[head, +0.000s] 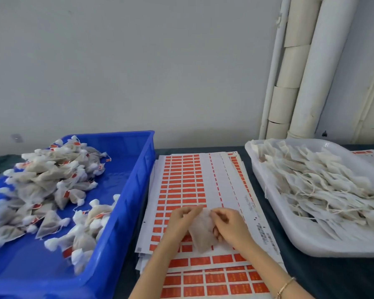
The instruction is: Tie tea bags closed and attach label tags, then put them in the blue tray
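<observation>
A filled white tea bag (203, 234) is held over the label sheets, its top between both hands. My left hand (180, 220) pinches the bag's upper left edge. My right hand (230, 226) grips the upper right edge with curled fingers. The blue tray (136, 169) at the left holds several tied tea bags (50, 186) with orange tags. Sheets of orange label tags (184, 180) lie stacked in the middle of the table. A white tray (274, 203) at the right is piled with untied tea bags (320, 180) and loose strings.
A dark cloth (324, 275) covers the table. White pipes (307, 67) run up the wall at the back right. Another label sheet (369, 156) lies behind the white tray. A gold bracelet (286, 285) is on my right wrist.
</observation>
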`<action>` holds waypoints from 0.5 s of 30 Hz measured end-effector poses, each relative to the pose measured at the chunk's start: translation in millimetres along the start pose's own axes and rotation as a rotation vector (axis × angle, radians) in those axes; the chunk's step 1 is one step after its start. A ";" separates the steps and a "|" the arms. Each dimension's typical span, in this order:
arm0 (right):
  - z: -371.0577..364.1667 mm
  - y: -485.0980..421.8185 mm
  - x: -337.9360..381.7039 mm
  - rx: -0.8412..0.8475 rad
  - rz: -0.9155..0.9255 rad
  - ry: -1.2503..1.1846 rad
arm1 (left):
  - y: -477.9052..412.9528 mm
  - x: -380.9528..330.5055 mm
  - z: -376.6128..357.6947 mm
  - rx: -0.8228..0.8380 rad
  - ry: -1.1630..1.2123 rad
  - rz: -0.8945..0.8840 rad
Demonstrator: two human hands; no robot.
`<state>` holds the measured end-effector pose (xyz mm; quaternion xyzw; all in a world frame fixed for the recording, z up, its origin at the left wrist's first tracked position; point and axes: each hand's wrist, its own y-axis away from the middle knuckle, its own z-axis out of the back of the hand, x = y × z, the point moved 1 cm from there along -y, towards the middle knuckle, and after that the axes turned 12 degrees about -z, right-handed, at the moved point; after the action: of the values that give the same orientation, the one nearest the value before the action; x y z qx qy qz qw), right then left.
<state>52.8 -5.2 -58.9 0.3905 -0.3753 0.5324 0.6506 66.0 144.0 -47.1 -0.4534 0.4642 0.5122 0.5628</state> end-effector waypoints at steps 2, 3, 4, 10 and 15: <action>-0.6 -6.6 0.2 -0.024 0.000 -0.045 | -9.4 1.5 2.0 -0.016 0.010 0.007; -0.3 -9.1 0.9 -0.024 0.004 -0.070 | -13.1 1.5 1.3 -0.003 -0.006 -0.028; -0.4 -11.1 1.1 -0.019 0.008 -0.098 | -15.5 1.6 0.0 0.001 -0.034 -0.082; -0.5 -18.8 -6.3 -0.019 0.038 -0.148 | -16.2 20.8 -6.1 -0.118 -0.147 -0.242; 0.9 -21.0 -10.9 0.018 0.051 -0.208 | -13.1 27.7 -2.7 -0.120 -0.047 -0.271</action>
<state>71.9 -13.0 -70.7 0.4398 -0.4459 0.5086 0.5908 80.1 144.8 -74.4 -0.5326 0.3540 0.4687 0.6094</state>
